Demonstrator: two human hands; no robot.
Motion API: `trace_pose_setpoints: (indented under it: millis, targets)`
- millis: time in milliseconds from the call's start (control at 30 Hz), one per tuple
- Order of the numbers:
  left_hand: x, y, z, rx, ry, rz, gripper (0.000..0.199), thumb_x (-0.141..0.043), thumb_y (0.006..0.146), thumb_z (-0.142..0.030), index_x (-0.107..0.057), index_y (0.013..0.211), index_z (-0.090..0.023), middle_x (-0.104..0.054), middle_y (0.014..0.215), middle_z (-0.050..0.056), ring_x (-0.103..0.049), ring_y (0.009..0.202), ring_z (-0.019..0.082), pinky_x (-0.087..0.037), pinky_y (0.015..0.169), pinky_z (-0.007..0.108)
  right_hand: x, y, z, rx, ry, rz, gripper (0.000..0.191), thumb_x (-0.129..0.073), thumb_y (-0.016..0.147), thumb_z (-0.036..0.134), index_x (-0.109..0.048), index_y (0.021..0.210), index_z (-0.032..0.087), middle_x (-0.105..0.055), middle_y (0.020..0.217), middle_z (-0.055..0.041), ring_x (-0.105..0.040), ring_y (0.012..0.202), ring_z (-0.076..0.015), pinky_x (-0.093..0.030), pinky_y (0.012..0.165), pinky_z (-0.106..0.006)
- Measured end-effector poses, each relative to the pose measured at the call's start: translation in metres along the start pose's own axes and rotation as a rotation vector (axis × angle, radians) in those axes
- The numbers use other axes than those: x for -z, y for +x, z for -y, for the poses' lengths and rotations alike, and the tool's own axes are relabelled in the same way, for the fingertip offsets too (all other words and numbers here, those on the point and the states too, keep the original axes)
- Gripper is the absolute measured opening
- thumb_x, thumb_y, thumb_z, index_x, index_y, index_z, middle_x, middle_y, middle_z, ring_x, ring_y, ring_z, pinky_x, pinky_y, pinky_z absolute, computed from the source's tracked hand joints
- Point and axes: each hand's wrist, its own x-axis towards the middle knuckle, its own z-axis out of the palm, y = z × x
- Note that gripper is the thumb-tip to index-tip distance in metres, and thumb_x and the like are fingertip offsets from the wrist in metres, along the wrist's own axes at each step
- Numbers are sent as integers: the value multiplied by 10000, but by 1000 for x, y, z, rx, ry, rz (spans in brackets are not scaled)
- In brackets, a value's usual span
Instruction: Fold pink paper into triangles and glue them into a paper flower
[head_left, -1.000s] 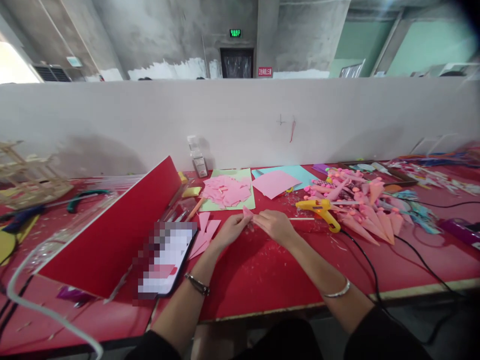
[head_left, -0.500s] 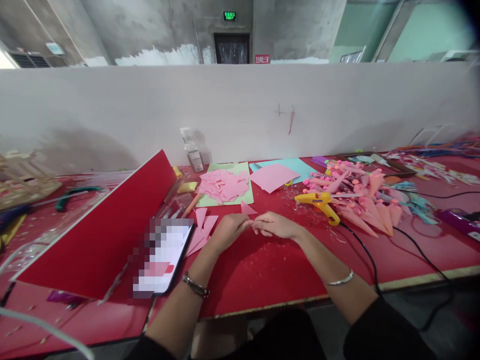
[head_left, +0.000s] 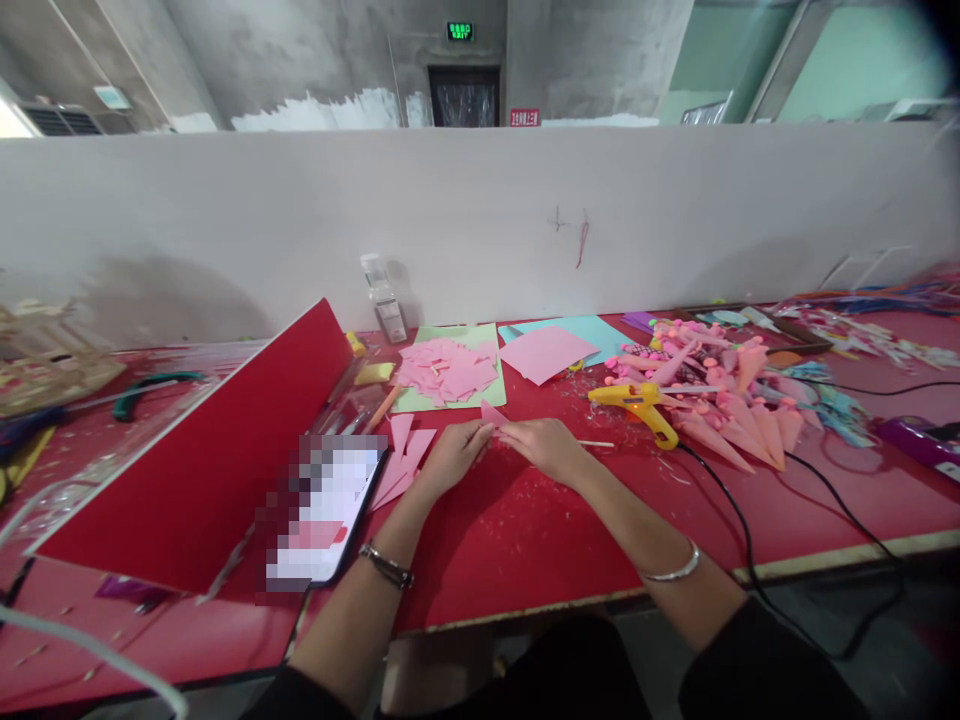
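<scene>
My left hand (head_left: 459,452) and my right hand (head_left: 541,446) meet over the middle of the red table (head_left: 525,540). The fingers of both are closed in a pinch; what lies between the fingertips is too small to make out. A pink paper piece (head_left: 491,412) shows just beyond the fingertips. A thin pale stick (head_left: 596,443) lies to the right of my right hand. Cut pink papers (head_left: 401,465) lie left of my left hand. Farther back, a heap of pink pieces (head_left: 450,370) rests on a green sheet (head_left: 491,398).
On the right are a yellow glue gun (head_left: 637,402) with a black cord and a pile of pink cones (head_left: 750,420). A phone (head_left: 330,510) and a leaning red board (head_left: 217,450) stand left. Behind are a bottle (head_left: 388,310) and pink sheet (head_left: 547,352).
Both hands have shifted slightly, my right one a little left, and their fingertips are a little higher in view. The pale stick now shows beside my right hand.
</scene>
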Motion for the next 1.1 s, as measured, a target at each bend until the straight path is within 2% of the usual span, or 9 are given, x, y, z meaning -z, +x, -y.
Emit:
trace_pose_setpoints:
  millis: [67,167,267,333,400,567,667,833,1100]
  targets:
    - [1,0,0,-30,49,2,380,-272,864,-387,-440,605,-164,-397,493,-52,-391,474,91,-289,495,200,2,-1,-1,21,89,-1,315,-335,879,345,-590,989,197,-648,870,-83,-572,740,-170,-322,607,-232]
    - [4,0,0,-84,142,41,378,-289,861,-375,-477,616,-156,-412,519,-42,-396,501,94,-280,499,198,3,-3,-5,78,307,28,300,-354,871,328,-611,874,173,-635,770,-52,-547,670,-129,-329,593,-213]
    - [5,-1,-2,-123,204,101,385,-282,867,-362,-545,681,-151,-482,561,-21,-432,537,102,-293,522,197,3,-4,-10,68,522,146,341,-339,867,349,-590,759,145,-532,554,7,-473,509,-83,-328,530,-193]
    - [6,-1,-3,-141,236,123,405,-268,873,-360,-571,702,-152,-522,588,-8,-450,553,104,-298,537,198,3,-5,-13,35,643,252,367,-326,863,386,-570,747,138,-449,471,40,-411,428,-65,-322,488,-187]
    - [5,-2,-4,-151,291,113,428,-259,875,-369,-572,679,-153,-528,578,-4,-451,540,104,-288,529,200,3,-5,-15,20,743,328,381,-326,857,419,-554,748,135,-419,444,55,-381,400,-57,-319,474,-186]
    - [1,-3,-4,-160,546,0,497,-226,873,-427,-554,620,-151,-492,508,10,-427,488,118,-235,491,224,6,-4,-16,29,934,413,395,-347,843,454,-528,715,126,-389,420,69,-321,381,-42,-272,437,-179]
    - [-1,-4,-4,-192,596,-29,516,-212,872,-440,-565,634,-149,-509,519,29,-436,495,127,-241,496,233,9,-5,-17,31,1013,472,391,-364,837,454,-518,699,122,-373,406,75,-293,373,-38,-236,421,-182]
    - [-1,-6,-7,-227,537,-31,493,-230,875,-422,-562,632,-150,-527,531,29,-452,510,123,-266,507,227,11,-6,-18,13,1075,522,363,-391,832,439,-511,699,123,-357,394,84,-274,371,-35,-209,420,-187]
    - [1,-5,-7,-199,470,27,432,-279,872,-382,-564,646,-149,-576,590,30,-486,535,118,-289,518,214,9,-6,-18,11,1017,488,364,-380,835,440,-522,714,127,-369,408,79,-287,383,-38,-244,437,-183]
